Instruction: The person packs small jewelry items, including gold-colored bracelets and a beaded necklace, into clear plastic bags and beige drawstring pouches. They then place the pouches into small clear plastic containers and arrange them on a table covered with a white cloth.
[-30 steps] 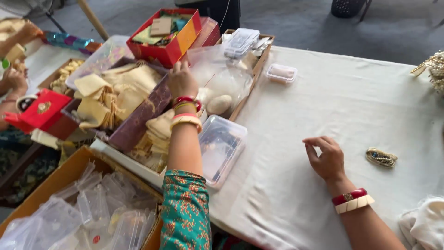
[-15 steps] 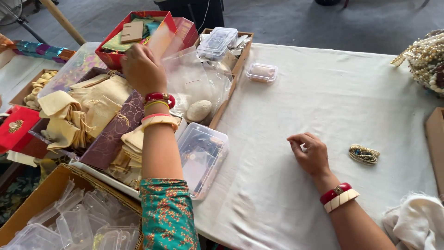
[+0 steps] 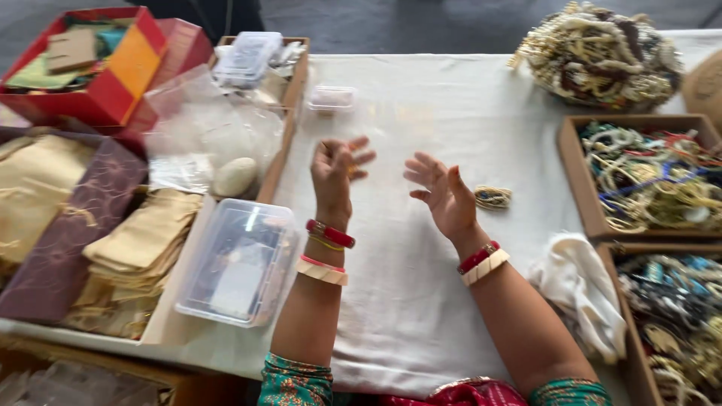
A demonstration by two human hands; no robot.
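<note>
My left hand (image 3: 337, 171) is raised over the white tablecloth (image 3: 406, 301), its fingers pinched on what looks like a thin clear plastic pouch (image 3: 391, 124), which shows only as a faint sheen. My right hand (image 3: 442, 197) is held up beside it with fingers spread and nothing in it. A small coiled bead bracelet (image 3: 492, 197) lies on the cloth just right of my right hand. Both wrists wear red and cream bangles.
A clear lidded plastic box (image 3: 241, 259) sits left of my left arm, by a stack of beige cloth pouches (image 3: 139, 240) and a maroon box (image 3: 68, 218). A red box (image 3: 90, 60) and a small lidded container (image 3: 331, 98) stand behind. On the right are a bead heap (image 3: 602, 56), jewellery trays (image 3: 654, 173) and a white rag (image 3: 579, 289).
My left hand has come back from the clear bags at the left to the middle of the cloth. My right hand has lifted off the table and opened. The view has swung right.
</note>
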